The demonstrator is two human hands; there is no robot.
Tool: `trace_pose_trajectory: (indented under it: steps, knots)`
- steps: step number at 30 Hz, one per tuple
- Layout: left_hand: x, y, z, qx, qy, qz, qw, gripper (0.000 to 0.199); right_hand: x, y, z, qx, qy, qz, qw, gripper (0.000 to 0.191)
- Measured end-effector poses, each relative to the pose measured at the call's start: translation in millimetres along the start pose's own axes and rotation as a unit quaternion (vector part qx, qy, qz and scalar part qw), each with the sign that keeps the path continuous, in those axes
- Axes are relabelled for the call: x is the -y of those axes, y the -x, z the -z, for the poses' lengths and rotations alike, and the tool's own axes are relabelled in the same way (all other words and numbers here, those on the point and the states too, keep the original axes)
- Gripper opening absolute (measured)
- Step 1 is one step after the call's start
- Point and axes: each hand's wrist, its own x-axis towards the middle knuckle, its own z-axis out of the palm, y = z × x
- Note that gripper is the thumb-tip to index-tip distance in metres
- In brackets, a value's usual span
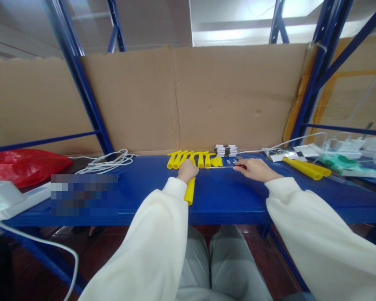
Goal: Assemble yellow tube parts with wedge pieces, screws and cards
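Observation:
My left hand (188,169) is closed around a yellow hollow plastic handle (190,193), whose wide open end points toward me above the blue shelf. In my right hand (256,169) is a screwdriver with a dark red grip (240,166). Its long thin metal shaft (221,167) runs left, and its tip ends close to my left fingers; whether it touches the handle I cannot tell. Behind my left hand, several similar yellow handles (176,160) lie in a row. Small yellow pieces (217,161) lie to the right of that row.
A stack of small white-and-black boxes (226,150) stands by the cardboard back wall (188,100). Two yellow cones (303,168) lie right, beside a green translucent item (341,163) and cables. At left are a coiled white cable (113,162), a red bag (28,166) and a power strip (25,200).

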Motion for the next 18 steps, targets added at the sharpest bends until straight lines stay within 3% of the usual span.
trace_pose_trajectory:
  steps: [9, 13, 18]
  knots:
    - [-2.3, 2.4, 2.7, 0.011, -0.015, -0.004, 1.0, 0.028, 0.4, -1.0, -0.6, -0.004, 0.019, 0.003, 1.0, 0.015]
    - [-2.5, 3.1, 3.1, 0.009, -0.016, -0.003, 1.0, 0.026, -1.8, -0.7, -2.0, -0.002, 0.004, 0.021, 1.0, 0.019]
    - [-2.8, 3.3, 4.3, 0.016, -0.015, 0.002, 1.0, 0.028, -2.0, -1.3, -4.3, 0.032, -0.006, -0.004, 0.999, 0.024]
